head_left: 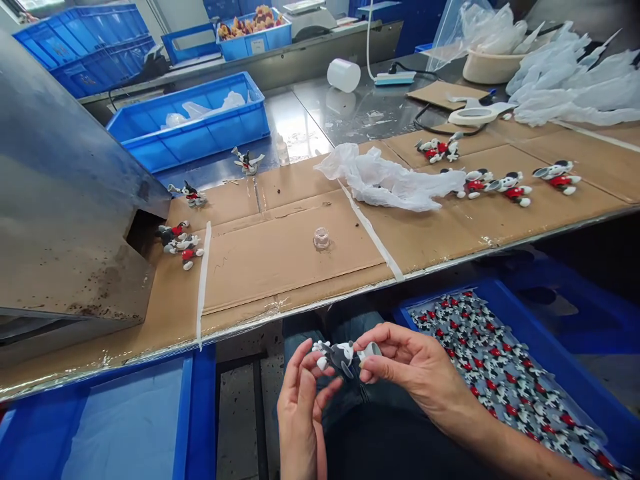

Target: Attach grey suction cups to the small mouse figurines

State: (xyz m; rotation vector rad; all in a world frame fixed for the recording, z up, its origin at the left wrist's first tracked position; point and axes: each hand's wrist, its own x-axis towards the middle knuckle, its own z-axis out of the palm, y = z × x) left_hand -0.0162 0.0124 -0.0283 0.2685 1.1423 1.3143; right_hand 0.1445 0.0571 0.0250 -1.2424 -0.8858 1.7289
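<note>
Below the table's front edge, both my hands hold one small black, white and grey mouse figurine (342,355). My left hand (300,400) pinches its left side with fingertips closed on it. My right hand (415,367) grips its right end between thumb and fingers. The figurine hangs over my lap. More such figurines with red shorts lie on the cardboard-covered table (280,260): a small cluster (181,243) at the left by a metal chute, and several (500,183) at the right.
A blue bin (575,373) full of figurines stands at my right knee. Another blue bin (125,420) with a clear liner sits at lower left. A small clear jar (321,238), a crumpled plastic bag (385,177), a metal chute (65,200) and a blue tray (195,123) occupy the table.
</note>
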